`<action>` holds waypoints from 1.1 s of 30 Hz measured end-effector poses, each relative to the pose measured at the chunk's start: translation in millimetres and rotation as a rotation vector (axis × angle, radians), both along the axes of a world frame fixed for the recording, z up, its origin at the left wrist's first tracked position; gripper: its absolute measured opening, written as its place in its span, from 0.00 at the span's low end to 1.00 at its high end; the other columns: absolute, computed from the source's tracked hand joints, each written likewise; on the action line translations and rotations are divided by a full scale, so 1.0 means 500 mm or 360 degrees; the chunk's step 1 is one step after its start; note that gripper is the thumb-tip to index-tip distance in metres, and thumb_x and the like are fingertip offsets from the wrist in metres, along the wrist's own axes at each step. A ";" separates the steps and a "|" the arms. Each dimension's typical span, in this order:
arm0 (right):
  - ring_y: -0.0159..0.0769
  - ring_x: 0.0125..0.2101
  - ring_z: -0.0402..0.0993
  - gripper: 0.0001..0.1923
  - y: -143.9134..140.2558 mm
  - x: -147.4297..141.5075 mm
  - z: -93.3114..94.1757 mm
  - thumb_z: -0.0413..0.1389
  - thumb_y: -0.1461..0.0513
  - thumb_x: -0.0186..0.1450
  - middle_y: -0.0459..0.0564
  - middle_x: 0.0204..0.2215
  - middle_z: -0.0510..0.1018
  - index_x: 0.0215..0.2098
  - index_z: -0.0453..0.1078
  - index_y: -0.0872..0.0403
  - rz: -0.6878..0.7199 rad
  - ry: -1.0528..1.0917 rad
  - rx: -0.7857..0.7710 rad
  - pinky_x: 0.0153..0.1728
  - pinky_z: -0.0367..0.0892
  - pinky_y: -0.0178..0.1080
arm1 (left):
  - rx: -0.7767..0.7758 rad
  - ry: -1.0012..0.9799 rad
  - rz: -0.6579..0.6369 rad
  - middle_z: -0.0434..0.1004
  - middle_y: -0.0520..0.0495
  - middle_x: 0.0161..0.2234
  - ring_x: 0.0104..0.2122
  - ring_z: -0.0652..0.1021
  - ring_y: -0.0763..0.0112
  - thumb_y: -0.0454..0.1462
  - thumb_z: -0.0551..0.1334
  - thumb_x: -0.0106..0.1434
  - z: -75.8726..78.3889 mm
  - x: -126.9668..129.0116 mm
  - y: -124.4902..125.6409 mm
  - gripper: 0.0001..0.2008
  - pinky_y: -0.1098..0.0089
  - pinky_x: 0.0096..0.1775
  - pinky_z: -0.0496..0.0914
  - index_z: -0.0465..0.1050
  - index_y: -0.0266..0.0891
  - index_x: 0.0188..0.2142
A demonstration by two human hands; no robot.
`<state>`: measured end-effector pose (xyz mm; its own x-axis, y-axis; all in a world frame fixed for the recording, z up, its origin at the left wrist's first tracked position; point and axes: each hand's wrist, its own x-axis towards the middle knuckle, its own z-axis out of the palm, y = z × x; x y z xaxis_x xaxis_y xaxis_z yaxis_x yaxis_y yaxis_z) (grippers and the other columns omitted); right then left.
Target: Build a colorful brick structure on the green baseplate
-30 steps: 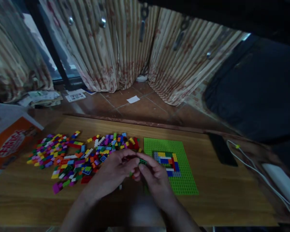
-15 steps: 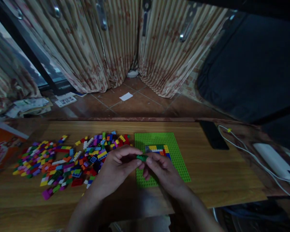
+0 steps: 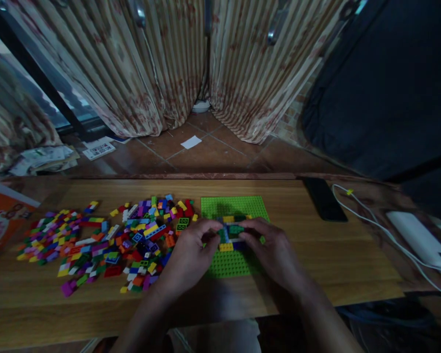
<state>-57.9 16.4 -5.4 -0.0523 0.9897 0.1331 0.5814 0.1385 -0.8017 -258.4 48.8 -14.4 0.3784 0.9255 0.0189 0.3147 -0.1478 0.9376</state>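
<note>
Over the green baseplate (image 3: 228, 269) both my hands hang close together. My right hand (image 3: 275, 245) pinches a dark green brick (image 3: 236, 230) between thumb and fingers. At the fingertips of my left hand (image 3: 194, 250), which are closed in a pinch, another small green brick (image 3: 222, 236) partly shows. Beneath the fingers lies a low build of yellow, blue, white and green bricks (image 3: 226, 247) on the baseplate; the hands cover part of it.
A wide spread of loose coloured bricks (image 3: 113, 245) lies left of the baseplate on the wooden table (image 3: 301, 274). An orange-and-white package (image 3: 3, 220) is at the far left. To the right are a black phone (image 3: 324, 198), a white power bank (image 3: 419, 240) and white cables (image 3: 375, 230).
My hands have moved apart from each other, down over the build. The green that was between both hands now shows as separate pieces at each hand's fingertips. The view has shifted slightly.
</note>
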 end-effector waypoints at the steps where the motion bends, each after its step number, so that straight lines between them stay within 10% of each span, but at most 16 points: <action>1: 0.35 0.39 0.75 0.07 0.001 0.011 -0.002 0.56 0.63 0.67 0.47 0.39 0.78 0.43 0.74 0.49 -0.0036 -0.0038 0.0003 0.41 0.68 0.37 | 0.0029 0.0074 0.0008 0.79 0.49 0.37 0.36 0.79 0.70 0.32 0.57 0.64 0.000 0.000 0.001 0.09 0.70 0.39 0.72 0.74 0.40 0.42; 33: 0.39 0.42 0.73 0.10 0.008 0.023 -0.030 0.59 0.62 0.65 0.50 0.40 0.77 0.44 0.76 0.49 0.0008 -0.0274 0.0052 0.44 0.70 0.42 | 0.0259 0.0577 -0.0110 0.76 0.46 0.43 0.42 0.77 0.64 0.30 0.56 0.65 -0.012 0.019 0.003 0.15 0.61 0.48 0.71 0.76 0.43 0.47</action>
